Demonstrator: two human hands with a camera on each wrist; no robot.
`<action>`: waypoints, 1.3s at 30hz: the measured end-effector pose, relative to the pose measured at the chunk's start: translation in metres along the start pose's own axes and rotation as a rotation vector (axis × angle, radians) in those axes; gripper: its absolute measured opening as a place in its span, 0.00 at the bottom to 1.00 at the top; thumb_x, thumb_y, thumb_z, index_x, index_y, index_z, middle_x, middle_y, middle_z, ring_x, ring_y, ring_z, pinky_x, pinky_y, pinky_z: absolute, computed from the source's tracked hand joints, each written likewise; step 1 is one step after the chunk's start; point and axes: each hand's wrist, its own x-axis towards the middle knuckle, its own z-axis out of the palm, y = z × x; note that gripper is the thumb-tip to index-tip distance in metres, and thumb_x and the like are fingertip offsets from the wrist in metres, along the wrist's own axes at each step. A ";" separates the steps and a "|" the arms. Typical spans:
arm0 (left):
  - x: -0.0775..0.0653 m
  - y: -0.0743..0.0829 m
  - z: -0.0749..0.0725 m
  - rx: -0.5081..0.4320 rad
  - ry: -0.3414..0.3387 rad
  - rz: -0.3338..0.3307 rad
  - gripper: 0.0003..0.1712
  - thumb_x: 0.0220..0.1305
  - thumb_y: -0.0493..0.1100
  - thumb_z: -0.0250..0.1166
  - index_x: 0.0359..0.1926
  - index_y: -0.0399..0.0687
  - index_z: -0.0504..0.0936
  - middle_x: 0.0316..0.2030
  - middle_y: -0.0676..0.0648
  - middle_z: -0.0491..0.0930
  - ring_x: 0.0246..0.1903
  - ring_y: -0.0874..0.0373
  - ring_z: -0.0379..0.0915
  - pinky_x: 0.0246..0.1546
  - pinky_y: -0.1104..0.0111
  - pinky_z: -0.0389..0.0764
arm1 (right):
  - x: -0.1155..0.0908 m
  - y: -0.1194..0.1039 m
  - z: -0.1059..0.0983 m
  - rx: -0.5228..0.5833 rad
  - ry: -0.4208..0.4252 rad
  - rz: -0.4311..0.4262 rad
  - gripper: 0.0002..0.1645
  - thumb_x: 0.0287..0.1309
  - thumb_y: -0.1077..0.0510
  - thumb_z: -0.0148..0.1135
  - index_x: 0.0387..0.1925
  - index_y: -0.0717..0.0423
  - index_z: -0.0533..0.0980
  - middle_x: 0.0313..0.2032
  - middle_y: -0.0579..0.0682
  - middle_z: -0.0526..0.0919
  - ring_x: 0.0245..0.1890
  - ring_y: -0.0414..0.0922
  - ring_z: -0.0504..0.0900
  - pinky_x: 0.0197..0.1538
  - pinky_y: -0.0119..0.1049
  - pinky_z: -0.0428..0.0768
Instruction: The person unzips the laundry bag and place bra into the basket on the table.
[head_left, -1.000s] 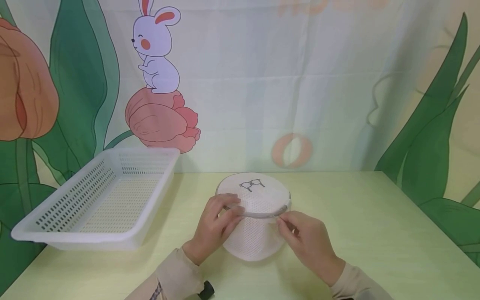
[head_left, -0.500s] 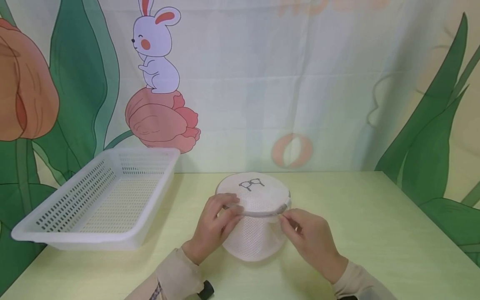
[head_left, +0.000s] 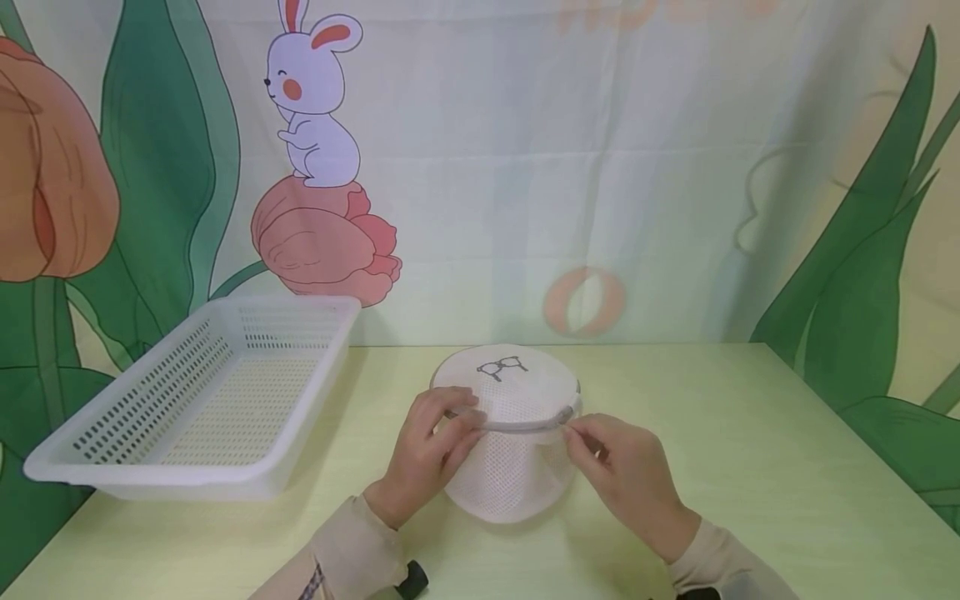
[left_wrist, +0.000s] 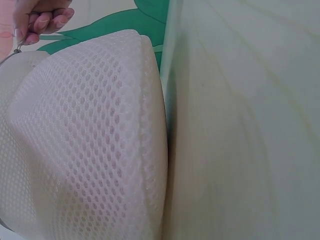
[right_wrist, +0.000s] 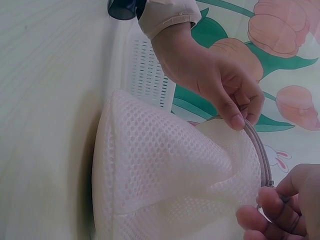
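Observation:
A white mesh laundry bag (head_left: 506,479) stands upright on the table, its round lid printed with a pair of glasses (head_left: 502,367). A grey zipper (right_wrist: 262,152) runs around the lid's edge. My left hand (head_left: 431,446) pinches the bag's rim at the front left, thumb below and fingers over the lid. At the front right, my right hand (head_left: 626,479) pinches the small zipper pull (left_wrist: 18,49) between thumb and forefinger, right beside the metal slider. In the right wrist view the mesh wall sags inward in folds below the rim. The bag's inside is hidden.
A white plastic basket (head_left: 273,450) with slotted walls stands to the left on the pale green table (head_left: 735,467). Behind the table hangs a cloth backdrop (head_left: 480,167) printed with a rabbit and tulips.
My right hand has slid slightly to the right and up along the rim with the zipper pull. My left hand keeps its place on the rim.

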 end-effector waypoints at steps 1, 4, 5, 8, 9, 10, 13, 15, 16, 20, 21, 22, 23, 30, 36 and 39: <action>0.000 0.000 0.000 -0.001 0.003 0.001 0.14 0.72 0.48 0.54 0.36 0.43 0.79 0.42 0.44 0.79 0.46 0.49 0.75 0.48 0.60 0.76 | 0.000 0.001 0.000 -0.002 0.002 0.001 0.06 0.46 0.68 0.67 0.24 0.54 0.81 0.19 0.42 0.81 0.21 0.27 0.73 0.23 0.17 0.71; -0.001 0.000 0.000 -0.001 0.007 0.001 0.14 0.71 0.48 0.54 0.36 0.43 0.79 0.42 0.43 0.79 0.46 0.49 0.75 0.48 0.60 0.76 | 0.001 0.001 0.000 -0.004 0.002 0.005 0.06 0.46 0.68 0.67 0.23 0.54 0.80 0.19 0.41 0.81 0.20 0.27 0.72 0.23 0.18 0.70; -0.001 -0.001 0.000 -0.002 0.008 0.002 0.14 0.71 0.48 0.54 0.36 0.43 0.79 0.42 0.43 0.79 0.46 0.49 0.75 0.48 0.60 0.76 | 0.001 0.001 -0.001 -0.005 -0.001 0.007 0.06 0.46 0.68 0.67 0.23 0.54 0.80 0.19 0.41 0.80 0.20 0.27 0.72 0.23 0.18 0.70; -0.001 -0.001 0.000 -0.002 0.013 0.003 0.14 0.71 0.48 0.55 0.36 0.43 0.79 0.42 0.43 0.79 0.46 0.49 0.75 0.48 0.60 0.76 | 0.001 0.001 -0.001 -0.006 -0.007 0.012 0.07 0.47 0.68 0.67 0.23 0.54 0.80 0.19 0.40 0.80 0.21 0.26 0.71 0.23 0.17 0.70; -0.001 -0.001 0.001 -0.002 0.014 0.003 0.14 0.71 0.48 0.55 0.36 0.43 0.79 0.42 0.43 0.79 0.46 0.49 0.75 0.48 0.60 0.76 | 0.002 0.001 -0.001 -0.006 -0.009 0.013 0.07 0.47 0.68 0.66 0.23 0.53 0.80 0.19 0.40 0.80 0.21 0.26 0.71 0.23 0.17 0.69; -0.001 -0.001 0.001 -0.002 0.015 0.003 0.14 0.71 0.48 0.55 0.36 0.43 0.79 0.42 0.44 0.79 0.46 0.49 0.75 0.47 0.60 0.76 | 0.002 0.001 -0.002 -0.005 -0.009 0.012 0.07 0.47 0.68 0.67 0.23 0.53 0.80 0.18 0.40 0.80 0.21 0.26 0.71 0.23 0.17 0.70; -0.001 -0.001 0.001 0.002 0.020 0.003 0.14 0.71 0.48 0.55 0.36 0.43 0.79 0.42 0.44 0.79 0.45 0.49 0.75 0.48 0.60 0.76 | 0.002 0.002 -0.002 -0.002 -0.005 0.012 0.07 0.47 0.68 0.66 0.23 0.53 0.80 0.18 0.39 0.79 0.20 0.26 0.70 0.23 0.18 0.69; -0.001 0.000 0.001 0.004 0.023 0.004 0.14 0.71 0.47 0.55 0.36 0.43 0.79 0.42 0.44 0.79 0.45 0.49 0.75 0.48 0.61 0.76 | 0.002 0.002 -0.002 0.000 -0.004 0.011 0.07 0.47 0.68 0.66 0.23 0.53 0.80 0.18 0.39 0.79 0.20 0.26 0.70 0.23 0.18 0.69; -0.001 0.000 0.001 0.005 0.025 0.004 0.14 0.71 0.47 0.55 0.36 0.43 0.79 0.41 0.44 0.79 0.45 0.49 0.75 0.48 0.61 0.76 | 0.002 0.002 -0.002 0.002 -0.003 0.010 0.07 0.47 0.68 0.66 0.23 0.53 0.80 0.18 0.39 0.79 0.20 0.26 0.70 0.23 0.18 0.69; -0.001 0.000 0.000 0.006 0.028 0.002 0.14 0.71 0.47 0.55 0.36 0.43 0.79 0.41 0.44 0.79 0.45 0.49 0.75 0.48 0.61 0.76 | 0.002 0.004 -0.002 0.011 -0.010 0.016 0.07 0.47 0.68 0.66 0.23 0.53 0.80 0.18 0.39 0.80 0.20 0.26 0.71 0.23 0.17 0.69; -0.001 0.000 0.000 0.007 0.028 0.001 0.14 0.71 0.48 0.55 0.36 0.43 0.79 0.42 0.44 0.79 0.45 0.49 0.75 0.48 0.61 0.76 | 0.002 0.005 -0.002 0.014 -0.012 0.017 0.07 0.47 0.68 0.66 0.23 0.53 0.80 0.18 0.40 0.80 0.20 0.26 0.71 0.23 0.18 0.70; -0.001 0.000 0.000 0.008 0.028 0.002 0.14 0.71 0.48 0.55 0.36 0.43 0.79 0.42 0.44 0.79 0.45 0.49 0.75 0.47 0.61 0.76 | 0.002 0.005 -0.002 0.017 -0.015 0.020 0.08 0.47 0.69 0.66 0.23 0.53 0.80 0.18 0.40 0.80 0.20 0.26 0.72 0.23 0.18 0.70; -0.001 0.000 0.000 0.009 0.029 0.001 0.14 0.71 0.48 0.54 0.36 0.43 0.79 0.42 0.44 0.79 0.45 0.50 0.75 0.47 0.61 0.76 | 0.003 0.006 -0.002 0.017 -0.018 0.024 0.08 0.47 0.69 0.66 0.23 0.53 0.80 0.18 0.40 0.80 0.21 0.26 0.72 0.24 0.18 0.71; -0.001 0.000 0.000 0.015 0.019 -0.004 0.14 0.71 0.48 0.55 0.36 0.43 0.78 0.42 0.44 0.78 0.46 0.50 0.75 0.47 0.62 0.76 | 0.005 0.011 -0.005 0.074 -0.054 0.076 0.10 0.51 0.69 0.64 0.22 0.52 0.80 0.17 0.38 0.80 0.18 0.25 0.72 0.21 0.18 0.70; -0.001 0.000 0.000 0.003 0.027 0.011 0.13 0.71 0.47 0.55 0.36 0.43 0.79 0.42 0.44 0.79 0.45 0.50 0.75 0.47 0.62 0.76 | 0.005 0.013 -0.005 0.100 -0.089 0.122 0.10 0.54 0.67 0.63 0.22 0.51 0.79 0.16 0.36 0.78 0.17 0.25 0.71 0.20 0.19 0.69; 0.000 0.000 0.001 -0.005 0.036 0.021 0.12 0.71 0.46 0.55 0.36 0.43 0.79 0.42 0.44 0.79 0.45 0.50 0.75 0.47 0.61 0.76 | 0.006 0.013 -0.004 0.109 -0.099 0.140 0.10 0.55 0.67 0.63 0.22 0.51 0.79 0.15 0.36 0.77 0.17 0.25 0.70 0.20 0.19 0.69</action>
